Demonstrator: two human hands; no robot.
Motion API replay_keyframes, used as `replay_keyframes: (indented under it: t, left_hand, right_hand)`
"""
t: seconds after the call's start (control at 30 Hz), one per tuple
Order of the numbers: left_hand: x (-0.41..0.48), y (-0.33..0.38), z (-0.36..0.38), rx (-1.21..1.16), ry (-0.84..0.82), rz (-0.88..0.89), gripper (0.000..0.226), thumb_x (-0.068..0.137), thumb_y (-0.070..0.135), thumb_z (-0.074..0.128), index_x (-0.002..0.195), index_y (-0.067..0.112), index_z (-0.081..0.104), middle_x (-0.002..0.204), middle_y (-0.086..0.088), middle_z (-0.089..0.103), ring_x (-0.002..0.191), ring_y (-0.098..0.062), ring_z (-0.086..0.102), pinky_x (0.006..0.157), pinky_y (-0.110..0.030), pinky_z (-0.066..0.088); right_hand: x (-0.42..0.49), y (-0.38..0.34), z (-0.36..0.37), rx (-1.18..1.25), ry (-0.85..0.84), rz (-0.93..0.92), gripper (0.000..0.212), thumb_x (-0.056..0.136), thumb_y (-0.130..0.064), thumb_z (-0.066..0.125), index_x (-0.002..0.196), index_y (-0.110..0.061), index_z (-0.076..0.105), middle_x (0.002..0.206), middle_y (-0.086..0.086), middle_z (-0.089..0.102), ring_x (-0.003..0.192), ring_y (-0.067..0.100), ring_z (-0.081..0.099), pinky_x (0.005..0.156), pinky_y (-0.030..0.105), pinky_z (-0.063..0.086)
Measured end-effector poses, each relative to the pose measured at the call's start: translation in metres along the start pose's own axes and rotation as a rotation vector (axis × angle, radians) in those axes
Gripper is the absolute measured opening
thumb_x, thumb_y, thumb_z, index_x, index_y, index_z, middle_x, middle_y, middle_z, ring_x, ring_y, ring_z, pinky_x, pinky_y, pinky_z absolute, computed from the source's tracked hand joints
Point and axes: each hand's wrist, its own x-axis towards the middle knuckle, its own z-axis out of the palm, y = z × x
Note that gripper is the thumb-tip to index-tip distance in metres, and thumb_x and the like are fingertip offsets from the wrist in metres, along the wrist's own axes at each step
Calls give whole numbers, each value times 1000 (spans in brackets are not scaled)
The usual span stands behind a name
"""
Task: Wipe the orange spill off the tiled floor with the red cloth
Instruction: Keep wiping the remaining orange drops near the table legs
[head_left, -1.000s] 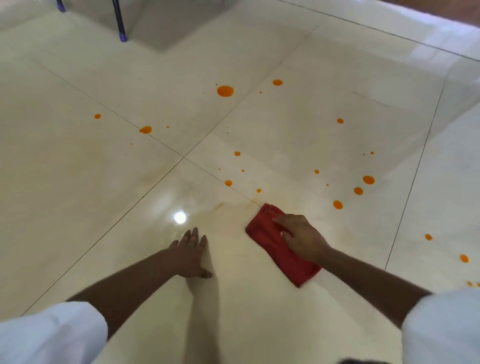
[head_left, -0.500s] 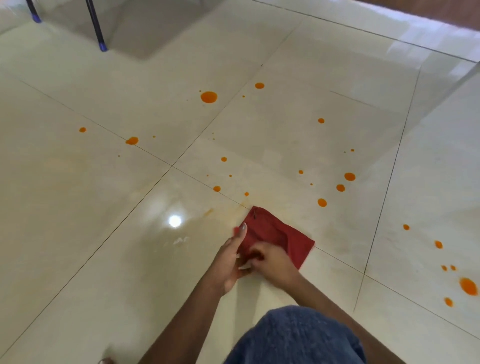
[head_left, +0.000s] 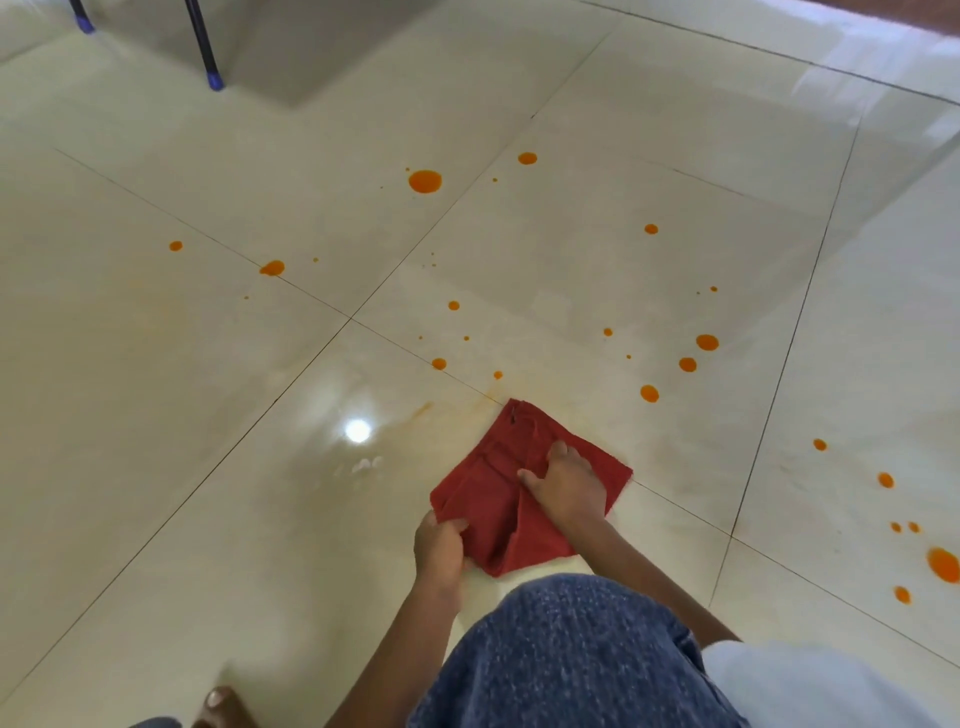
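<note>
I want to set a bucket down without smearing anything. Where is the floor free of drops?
The tile left of the red cloth, around the light glare, is free of drops. Ahead and right it is crowded: orange drops dot those tiles. Both hands, left hand and right hand, occupy the cloth.

Single head view: looks steeply down and forward, close above the tiled floor (head_left: 260, 519); knee (head_left: 571, 654) at 6 o'clock.

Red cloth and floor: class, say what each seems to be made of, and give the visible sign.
Red cloth: seemingly soft woven fabric, matte; it creases and folds under both hands. Floor: probably glazed ceramic or polished stone tile, glossy; it mirrors a lamp, with thin grout lines between squares.
</note>
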Motion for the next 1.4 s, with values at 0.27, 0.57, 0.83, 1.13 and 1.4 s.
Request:
replay_keyframes:
  t: [0.27,0.57,0.83,1.13,1.4]
  left_hand:
    - [-9,5,-1,99,141,261,32,99,33,43,105,5,54,111,-18,59,100,-31,59,88,-40,48]
    - [23,-7,-18,1008,184,599,66,87,40,62,140,11,34,142,-11,35,129,-28,34,103,-44,36]
    - [53,18,9,1281,6,584,27,84,18,54,111,13,52,108,-7,61,107,-30,55,90,-40,35]
    - [3,152,59,1286,-405,1377,72,70,20,78,135,32,48,157,0,17,146,-24,2,112,-42,7]
    - [-8,143,47,1579,-637,1186,7,82,15,66,89,16,68,99,-2,71,100,-22,60,107,-33,31]
  right_hand:
    - [-49,-7,0,136,-349,-451,26,87,-23,53,109,-24,66,114,-5,62,104,13,55,87,28,44]
    - [4,33,-22,-63,86,8,41,91,-25,52,130,-14,47,129,10,47,120,28,40,94,41,37]
    - [26,35,-53,334,-173,69,5,78,-14,66,79,-16,62,82,1,62,87,21,56,74,30,41]
    - [-16,-28,-176,230,-99,-475,16,78,-12,67,88,-23,73,84,-12,67,76,4,57,74,20,42]
    - [-36,1,-150,174,-291,-414,28,79,-6,67,104,-17,72,96,-10,68,79,1,57,78,11,43]
